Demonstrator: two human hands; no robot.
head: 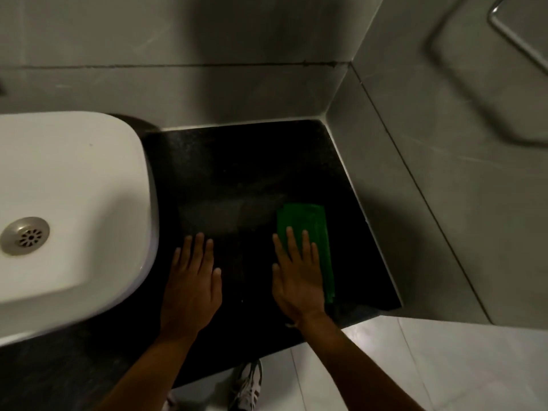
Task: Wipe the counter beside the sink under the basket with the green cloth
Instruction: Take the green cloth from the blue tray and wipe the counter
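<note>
Grey tiled walls (207, 40) are closing in on two sides of a corner, their large matte slabs meeting at dark grout lines, and pale glossy floor tiles (370, 366) are showing below the counter's front edge. One black speckled stone counter (237, 161) is filling the corner, its flat polished surface lying in deep shade and running up against both walls. One white ceramic sink (74, 203) is sitting on the counter's left part, a smooth rounded-rectangle basin with a single round metal drain (25, 235) pierced by small holes. One bent metal rail (516, 28) is crossing the upper right wall and casting a shadow beneath it. Two bare forearms are reaching in from the bottom. The left hand (192, 286) is lying flat and open, palm down on the bare counter just beside the sink's rim, fingers spread and gripping nothing. The right hand (296, 280) is likewise flat and open, pressing palm down on one green cloth (317, 223). That cloth, folded into a narrow soft rectangle, is lying on the counter's right part near the side wall, with its far end and right edge showing past the fingers. One white striped shoe (247, 387) is peeking out on the floor under the counter edge.
</note>
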